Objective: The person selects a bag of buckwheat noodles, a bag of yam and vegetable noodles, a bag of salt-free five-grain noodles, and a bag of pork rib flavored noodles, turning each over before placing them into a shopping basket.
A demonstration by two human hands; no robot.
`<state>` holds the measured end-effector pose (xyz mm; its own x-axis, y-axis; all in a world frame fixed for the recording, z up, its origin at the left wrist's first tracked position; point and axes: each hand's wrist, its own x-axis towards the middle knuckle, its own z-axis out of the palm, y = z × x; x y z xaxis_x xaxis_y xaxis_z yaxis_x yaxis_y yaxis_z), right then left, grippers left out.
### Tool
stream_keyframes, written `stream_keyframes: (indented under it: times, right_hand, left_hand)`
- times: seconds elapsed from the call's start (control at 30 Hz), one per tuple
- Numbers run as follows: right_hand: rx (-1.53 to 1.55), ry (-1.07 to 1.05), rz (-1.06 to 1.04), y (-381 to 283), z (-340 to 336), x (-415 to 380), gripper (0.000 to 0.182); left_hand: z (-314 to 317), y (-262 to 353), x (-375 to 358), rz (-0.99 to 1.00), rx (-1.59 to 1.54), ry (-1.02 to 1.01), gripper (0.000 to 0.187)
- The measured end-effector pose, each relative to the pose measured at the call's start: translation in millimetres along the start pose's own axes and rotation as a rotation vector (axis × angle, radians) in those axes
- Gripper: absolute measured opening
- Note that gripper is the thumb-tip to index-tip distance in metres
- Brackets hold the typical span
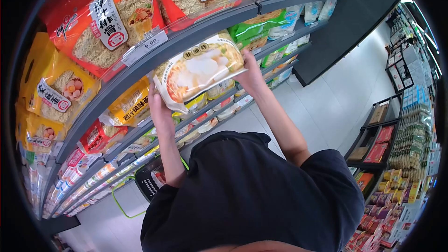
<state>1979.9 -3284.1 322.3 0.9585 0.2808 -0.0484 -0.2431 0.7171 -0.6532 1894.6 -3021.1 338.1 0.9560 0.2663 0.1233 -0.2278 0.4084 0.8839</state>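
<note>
A bag of dried noodles (pixel 200 67) with a pale front and a printed bowl picture is held between my two hands at the shelf. My left hand (pixel 161 109) grips its left end, fingers partly hidden by the bag. At the right end, my right hand (pixel 250 72) closes on the bag's edge. Right behind it on the shelf lies a green noodle bag (pixel 259 28). Above stand red noodle bags (pixel 105 23) over a price tag (pixel 145 47) reading 9.90. A yellow noodle bag (pixel 130 100) sits on the level below, left of my left hand.
Curved grey shelf edges (pixel 205 23) run in tiers before me. A black shopping basket (pixel 150 182) with a green handle stands on the floor at lower left. Across the tiled aisle (pixel 322 93) are racks with packaged goods (pixel 410 135) and stacked cup packs (pixel 382 205).
</note>
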Motion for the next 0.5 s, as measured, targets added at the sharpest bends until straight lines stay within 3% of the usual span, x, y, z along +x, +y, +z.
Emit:
stream_keyframes:
  times: [0.27, 0.5]
  right_hand:
    - [-0.121, -0.024, -0.119, 11, -2, -36, 0.056]
    - [-0.352, -0.048, -0.052, 17, -13, -86, 0.058]
  left_hand:
    - [-5, -15, -20, -0.095, 0.231, -0.025, 0.063]
    - [-19, -29, -65, -0.170, 0.097, 0.058, 0.069]
